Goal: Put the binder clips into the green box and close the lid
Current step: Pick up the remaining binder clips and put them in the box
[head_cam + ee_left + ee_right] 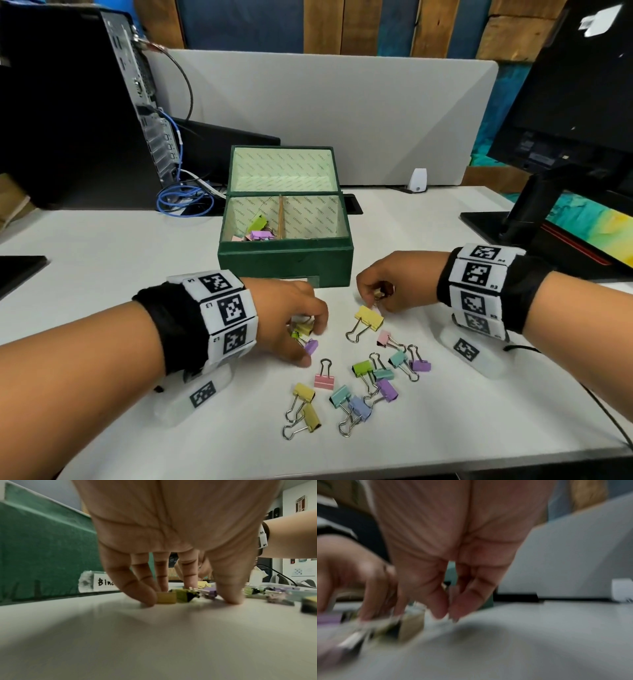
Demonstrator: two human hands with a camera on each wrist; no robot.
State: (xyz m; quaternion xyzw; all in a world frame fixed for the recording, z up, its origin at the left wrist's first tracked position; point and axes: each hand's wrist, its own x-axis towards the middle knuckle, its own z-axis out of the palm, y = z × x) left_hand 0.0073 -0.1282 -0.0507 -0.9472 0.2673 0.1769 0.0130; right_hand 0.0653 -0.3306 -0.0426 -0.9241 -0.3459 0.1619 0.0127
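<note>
The clips (359, 387) are lying loose on the bench (479, 428), most of them scattered just nearer the person than both hands, a few already sitting in the left compartment of the box (286, 260), which is standing just beyond the hands with its lid (282, 168) up. So the gathering step is under way and, by my reading, well short of half done; the lid comes last.

The left hand (291, 318) is arching over a small cluster, fingertips (147, 599) and thumb down on the bench, bracketing a yellow clip (166, 597), an olive one (183, 596) and a purple one (311, 346). The fingers are curling in around them, but whether any clip is actually gripped or only touched, I cannot tell.

The right hand (380, 287) is hovering just past a large yellow clip (370, 317), its thumb and forefinger pinched together. The head view is showing something small and metallic between them; the right wrist view is too blurred to settle what it is.

The next move, I judge, is closing the fingers firmly on the clips' bodies rather than the loose wire handles, lifting clear, and carrying them over the near wall of the box to drop them in. Clips snagged by their handles could drag neighbours along or slip out on the way.
</note>
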